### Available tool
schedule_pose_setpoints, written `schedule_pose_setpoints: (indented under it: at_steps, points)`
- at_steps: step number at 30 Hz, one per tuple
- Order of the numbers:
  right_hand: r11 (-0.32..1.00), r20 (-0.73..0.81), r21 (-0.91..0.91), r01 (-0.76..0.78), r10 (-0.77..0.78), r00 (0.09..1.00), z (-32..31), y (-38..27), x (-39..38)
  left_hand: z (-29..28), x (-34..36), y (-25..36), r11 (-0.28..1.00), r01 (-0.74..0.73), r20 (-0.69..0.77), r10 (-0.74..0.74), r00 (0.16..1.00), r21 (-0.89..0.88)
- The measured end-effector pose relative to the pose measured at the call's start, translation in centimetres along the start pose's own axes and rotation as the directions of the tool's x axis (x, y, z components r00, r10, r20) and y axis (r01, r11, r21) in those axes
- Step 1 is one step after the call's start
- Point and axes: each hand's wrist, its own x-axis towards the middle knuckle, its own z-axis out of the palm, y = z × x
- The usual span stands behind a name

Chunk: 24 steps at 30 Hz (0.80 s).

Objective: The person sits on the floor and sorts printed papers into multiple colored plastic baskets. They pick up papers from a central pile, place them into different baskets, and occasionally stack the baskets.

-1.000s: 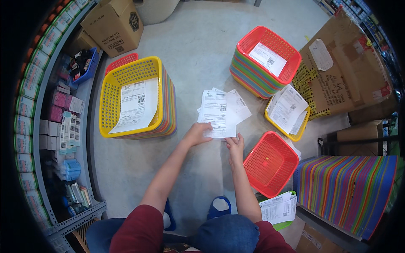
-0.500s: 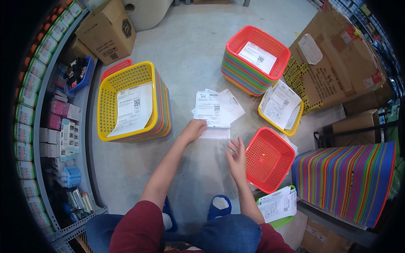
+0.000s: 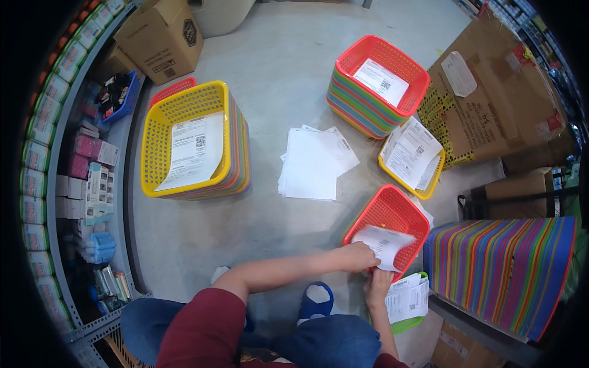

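My left hand (image 3: 359,257) reaches across to the right, closed on a printed paper sheet (image 3: 388,240). The sheet is curled and slightly smeared by motion, and lies over the inside of a red plastic basket (image 3: 392,205). Just below it, my right hand (image 3: 379,286) is at the basket's near rim, its fingers bent over the edge. A pile of paper sheets (image 3: 310,165) rests on the floor to the left, with a blank white side uppermost. Beside my right hand, a green basket (image 3: 408,324) holds more printed sheets.
A yellow basket stack (image 3: 239,144) with a sheet inside stands at left, near a shelf (image 3: 126,202) of goods. Back right are a red-topped basket stack (image 3: 356,101), a yellow basket (image 3: 412,185) of sheets and a large carton (image 3: 491,98). Nested colourful baskets (image 3: 503,270) lie at right.
My left hand has taken a sheet from the floor pile and carried it right, into the red basket. My right hand has moved down to that basket's near rim, which is tilted slightly.
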Motion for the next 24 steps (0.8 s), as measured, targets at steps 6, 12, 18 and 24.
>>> schedule_pose_setpoints:
  at_steps: [6,12,18,24]
  points:
    - [0.970,-0.361,-0.214,0.114,-0.187,0.914,-4.2,-1.2,1.3,-1.8,-1.4,1.5,0.994,-0.084,-0.137,0.073,0.988,-0.072]
    - [0.964,-0.348,-0.133,0.229,-0.262,0.900,-13.4,-2.0,7.1,-4.6,-7.4,-6.7,0.994,-0.042,-0.853,0.105,0.512,0.097]
    - [0.871,-0.565,-0.317,0.376,-0.492,0.663,-14.6,-2.7,27.8,-3.1,-12.7,-16.5,0.872,0.475,-0.481,-0.369,0.796,0.118]
    - [0.933,-0.455,-0.211,0.292,-0.358,0.815,-8.4,-6.6,44.4,-3.4,-12.4,-18.9,0.876,0.477,-0.328,-0.431,0.840,0.070]
